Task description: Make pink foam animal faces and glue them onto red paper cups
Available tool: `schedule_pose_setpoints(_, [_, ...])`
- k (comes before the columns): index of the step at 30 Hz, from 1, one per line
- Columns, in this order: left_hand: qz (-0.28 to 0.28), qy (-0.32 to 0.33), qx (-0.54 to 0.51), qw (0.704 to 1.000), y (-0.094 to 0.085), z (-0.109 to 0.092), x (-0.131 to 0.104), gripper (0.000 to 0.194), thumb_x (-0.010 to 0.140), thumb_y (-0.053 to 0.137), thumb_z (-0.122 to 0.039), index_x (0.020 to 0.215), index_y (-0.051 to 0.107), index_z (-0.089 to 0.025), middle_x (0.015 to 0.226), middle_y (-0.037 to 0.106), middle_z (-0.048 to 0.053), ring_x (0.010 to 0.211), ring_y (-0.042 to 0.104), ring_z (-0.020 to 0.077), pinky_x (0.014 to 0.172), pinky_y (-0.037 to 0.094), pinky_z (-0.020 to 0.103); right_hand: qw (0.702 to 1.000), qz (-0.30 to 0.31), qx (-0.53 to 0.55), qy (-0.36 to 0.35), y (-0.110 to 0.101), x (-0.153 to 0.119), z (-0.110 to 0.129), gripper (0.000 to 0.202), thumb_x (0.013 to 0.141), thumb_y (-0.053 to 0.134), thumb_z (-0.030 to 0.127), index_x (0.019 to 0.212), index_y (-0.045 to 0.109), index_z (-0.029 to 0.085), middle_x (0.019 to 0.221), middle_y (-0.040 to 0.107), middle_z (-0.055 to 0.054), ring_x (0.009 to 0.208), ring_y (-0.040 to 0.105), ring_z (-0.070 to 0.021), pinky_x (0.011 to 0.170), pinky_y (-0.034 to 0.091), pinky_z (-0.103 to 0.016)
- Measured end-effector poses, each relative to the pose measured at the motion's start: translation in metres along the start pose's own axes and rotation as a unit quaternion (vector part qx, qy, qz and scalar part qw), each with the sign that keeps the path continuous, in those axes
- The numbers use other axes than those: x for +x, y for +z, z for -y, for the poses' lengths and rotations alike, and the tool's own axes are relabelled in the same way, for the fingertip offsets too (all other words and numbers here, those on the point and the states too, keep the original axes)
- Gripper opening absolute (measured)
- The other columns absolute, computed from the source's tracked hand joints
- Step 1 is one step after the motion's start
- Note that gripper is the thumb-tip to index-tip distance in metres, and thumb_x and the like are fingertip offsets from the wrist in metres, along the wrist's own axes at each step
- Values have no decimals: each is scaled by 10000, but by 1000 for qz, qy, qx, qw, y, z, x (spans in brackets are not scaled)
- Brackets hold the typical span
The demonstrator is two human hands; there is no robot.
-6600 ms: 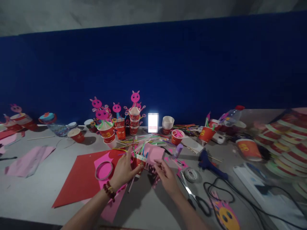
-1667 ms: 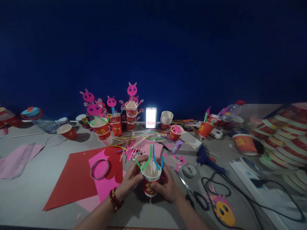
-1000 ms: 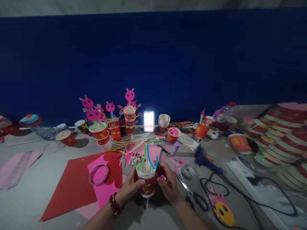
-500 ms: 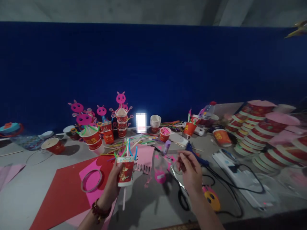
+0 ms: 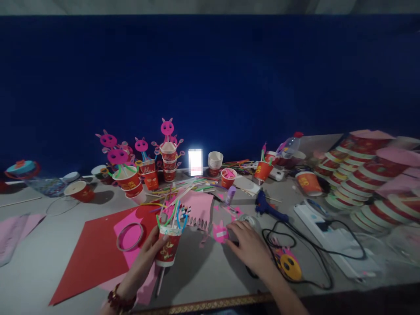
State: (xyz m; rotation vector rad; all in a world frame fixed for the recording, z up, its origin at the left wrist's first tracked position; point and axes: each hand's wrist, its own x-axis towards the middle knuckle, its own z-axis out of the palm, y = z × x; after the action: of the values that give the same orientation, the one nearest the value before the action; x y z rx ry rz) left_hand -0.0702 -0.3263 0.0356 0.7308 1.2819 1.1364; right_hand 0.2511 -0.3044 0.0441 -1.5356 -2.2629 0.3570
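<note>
My left hand [image 5: 149,249] is closed around a red paper cup [image 5: 169,249] with a pale patterned rim. Green, blue and white stems stick out of its top, and a pale straw [image 5: 160,280] comes out underneath. My right hand [image 5: 247,243] is low over the table, palm down, thumb and fingers apart. Its fingertips are at the right edge of a pink animal-head cutout [image 5: 219,234] bearing a white strip; whether they touch it I cannot tell. Above the cutout stands a purple glue stick [image 5: 230,195]. The scissors are mostly hidden under my right hand.
Finished cup figures with pink heads [image 5: 117,156] stand at the back left. A blue glue gun [image 5: 271,208] with a black cord lies right of centre, beside a white power strip [image 5: 331,243]. Stacked cups [image 5: 364,175] fill the right. Red paper [image 5: 95,258] lies at left.
My right hand has come down and left from a raised pinch to the pink cutout, its fingers spreading. My left hand has lowered slightly with the cup, which now leans. The camera view has shifted.
</note>
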Motion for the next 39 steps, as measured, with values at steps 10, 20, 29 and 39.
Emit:
schedule_pose_setpoints(10, [14,120,35,992,6,12,8,672,718,791,-477,1286,578,-187,1345,638,140,1239,590,361,1031,493,481,995,-18,-99,-13,28,10,6,208,828,695,261,1007,640,169,1020,668,-132,953,614,-316,843,481,-428])
schedule_pose_setpoints(20, [45,105,2,993,11,19,8,673,812,725,-435,1410,477,-249,1459,547,102,1325,517,334,1066,462,452,997,27,27,71,24,11,10,315,785,637,178,1097,589,181,1074,700,-130,1017,655,-315,872,496,-401])
schedule_pose_setpoints(29, [48,123,19,991,10,24,17,547,807,714,-453,1282,579,-219,1324,652,98,1227,600,319,1024,494,433,954,7,286,85,24,9,-10,368,865,530,299,1227,561,245,1013,717,-60,894,689,-237,761,542,-344])
schedule_pose_setpoints(39, [-29,185,153,970,15,18,15,710,864,643,-472,1441,293,-251,1269,597,128,1094,666,279,893,551,404,894,-65,432,101,22,15,-3,344,817,610,301,1151,595,216,850,671,-20,727,666,-182,664,543,-292])
